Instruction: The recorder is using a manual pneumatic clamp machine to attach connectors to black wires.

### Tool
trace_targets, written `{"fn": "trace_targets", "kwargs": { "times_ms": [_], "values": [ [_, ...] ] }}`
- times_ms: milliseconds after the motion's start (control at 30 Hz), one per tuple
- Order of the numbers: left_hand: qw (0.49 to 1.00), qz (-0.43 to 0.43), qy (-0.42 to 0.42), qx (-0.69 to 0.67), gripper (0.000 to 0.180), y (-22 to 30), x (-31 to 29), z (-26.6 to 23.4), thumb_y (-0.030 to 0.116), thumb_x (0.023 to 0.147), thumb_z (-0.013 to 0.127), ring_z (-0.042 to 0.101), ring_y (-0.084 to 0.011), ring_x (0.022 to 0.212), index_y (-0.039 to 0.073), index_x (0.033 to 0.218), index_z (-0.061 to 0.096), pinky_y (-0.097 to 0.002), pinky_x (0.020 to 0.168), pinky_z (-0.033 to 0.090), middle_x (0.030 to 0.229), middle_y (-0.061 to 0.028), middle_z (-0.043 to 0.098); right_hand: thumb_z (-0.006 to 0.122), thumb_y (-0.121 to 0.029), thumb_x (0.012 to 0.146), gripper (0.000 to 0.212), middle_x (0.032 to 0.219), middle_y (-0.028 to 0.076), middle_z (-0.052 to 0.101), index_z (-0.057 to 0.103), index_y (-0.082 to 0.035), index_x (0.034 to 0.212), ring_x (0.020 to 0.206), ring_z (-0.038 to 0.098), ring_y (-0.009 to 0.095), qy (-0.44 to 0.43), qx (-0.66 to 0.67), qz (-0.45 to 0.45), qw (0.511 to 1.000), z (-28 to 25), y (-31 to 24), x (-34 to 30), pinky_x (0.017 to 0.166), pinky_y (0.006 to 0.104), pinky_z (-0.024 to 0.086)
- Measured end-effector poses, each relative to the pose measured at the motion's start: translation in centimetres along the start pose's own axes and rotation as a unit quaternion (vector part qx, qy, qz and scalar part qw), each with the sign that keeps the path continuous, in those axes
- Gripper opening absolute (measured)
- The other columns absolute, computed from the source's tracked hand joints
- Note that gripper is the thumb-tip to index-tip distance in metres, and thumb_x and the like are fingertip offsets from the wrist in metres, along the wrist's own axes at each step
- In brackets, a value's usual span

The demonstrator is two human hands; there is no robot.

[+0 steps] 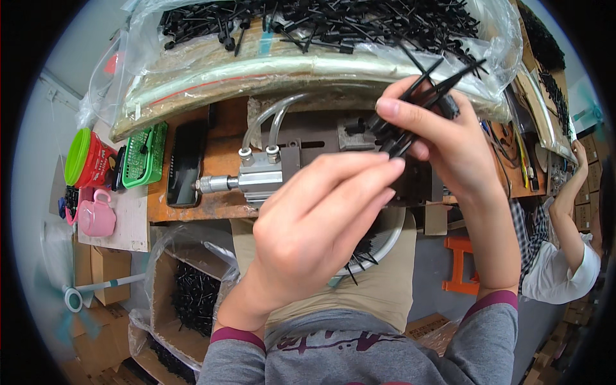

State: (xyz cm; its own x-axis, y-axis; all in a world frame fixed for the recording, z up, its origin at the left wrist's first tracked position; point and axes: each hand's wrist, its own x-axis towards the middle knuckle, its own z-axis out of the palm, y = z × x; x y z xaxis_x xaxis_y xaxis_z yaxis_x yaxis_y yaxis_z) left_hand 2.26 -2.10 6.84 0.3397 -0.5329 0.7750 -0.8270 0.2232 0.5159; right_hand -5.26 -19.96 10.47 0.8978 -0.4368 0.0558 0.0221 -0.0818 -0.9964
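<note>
My right hand (449,138) is closed around a bunch of black plastic parts (427,96), each with a long thin stem and a thicker head. The stems stick up past the fingers and cross each other. Just below, my left hand (314,224) pinches at the thick end of one black part (399,147) of the bunch; the fingers partly hide the contact. Both hands are above a small bench fixture with a metal pneumatic cylinder (262,178), fed by clear air hoses (279,122). My forearms cover part of the fixture.
Behind the fixture, a plastic-lined box (212,83) holds a heap of black parts (321,25). At left are a phone (186,163), green basket (144,157), red tub (96,160) and pink cup (97,215). Below sits a lined carton (192,295); another person (558,269) works at right.
</note>
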Motion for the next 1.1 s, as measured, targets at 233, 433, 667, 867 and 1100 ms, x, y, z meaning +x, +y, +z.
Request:
{"fn": "trace_targets", "kwargs": {
  "times_ms": [233, 433, 667, 867, 1100],
  "values": [
    [0.986, -0.128, -0.100, -0.041, 0.036, 1.6, -4.4, -1.4, 0.004, 0.067, 0.088, 0.072, -0.0224, 0.088, 0.002, 0.101, 0.075, -0.0308, 0.073, 0.059, 0.107, -0.0146, 0.072, 0.079, -0.013, 0.086, 0.014, 0.075, -0.001, 0.064, 0.072, -0.003, 0.094, 0.052, 0.047, 0.003, 0.061, 0.033, 0.013, 0.997, -1.8, 2.2, -2.8, 0.048, 0.0190, 0.033],
    [0.983, -0.104, -0.124, 0.082, 0.029, -0.7, -7.3, 1.8, 0.005, 0.072, 0.083, 0.071, -0.0187, 0.079, 0.001, 0.099, 0.073, -0.0297, 0.072, 0.058, 0.129, -0.0194, 0.066, 0.079, -0.012, 0.086, 0.014, 0.072, 0.000, 0.063, 0.071, -0.001, 0.090, 0.047, 0.046, 0.004, 0.042, 0.048, 0.077, 0.995, -0.8, 3.2, -5.6, 0.043, 0.0190, 0.032],
    [0.967, -0.052, -0.164, 0.189, 0.029, -1.8, -6.8, 3.4, 0.012, 0.070, 0.082, 0.066, -0.0159, 0.065, 0.005, 0.096, 0.073, -0.0273, 0.060, 0.052, 0.126, -0.0112, 0.069, 0.074, -0.012, 0.091, 0.013, 0.072, 0.001, 0.062, 0.069, 0.000, 0.093, 0.048, 0.047, 0.004, 0.032, 0.024, 0.117, 0.992, -0.6, 3.7, -7.6, 0.042, 0.0199, 0.032],
    [0.961, -0.094, -0.199, 0.168, 0.025, -1.4, -6.1, 2.6, 0.010, 0.074, 0.081, 0.067, -0.0173, 0.067, 0.006, 0.097, 0.074, -0.0279, 0.062, 0.053, 0.123, -0.0117, 0.071, 0.073, -0.013, 0.093, 0.014, 0.069, -0.001, 0.062, 0.070, 0.000, 0.091, 0.048, 0.046, 0.003, 0.007, -0.005, 0.138, 0.990, -0.7, 4.0, -8.3, 0.042, 0.0205, 0.031],
    [0.994, -0.068, -0.083, -0.023, 0.039, 1.2, -4.1, 1.9, 0.007, 0.069, 0.088, 0.068, -0.0195, 0.075, 0.004, 0.105, 0.075, -0.0302, 0.065, 0.055, 0.097, -0.0088, 0.070, 0.077, -0.008, 0.085, 0.012, 0.076, 0.007, 0.067, 0.069, 0.000, 0.088, 0.068, 0.063, 0.014, -0.012, -0.208, -0.008, 0.978, 0.2, 6.3, -8.5, 0.061, 0.0282, 0.048]
  ]
}}
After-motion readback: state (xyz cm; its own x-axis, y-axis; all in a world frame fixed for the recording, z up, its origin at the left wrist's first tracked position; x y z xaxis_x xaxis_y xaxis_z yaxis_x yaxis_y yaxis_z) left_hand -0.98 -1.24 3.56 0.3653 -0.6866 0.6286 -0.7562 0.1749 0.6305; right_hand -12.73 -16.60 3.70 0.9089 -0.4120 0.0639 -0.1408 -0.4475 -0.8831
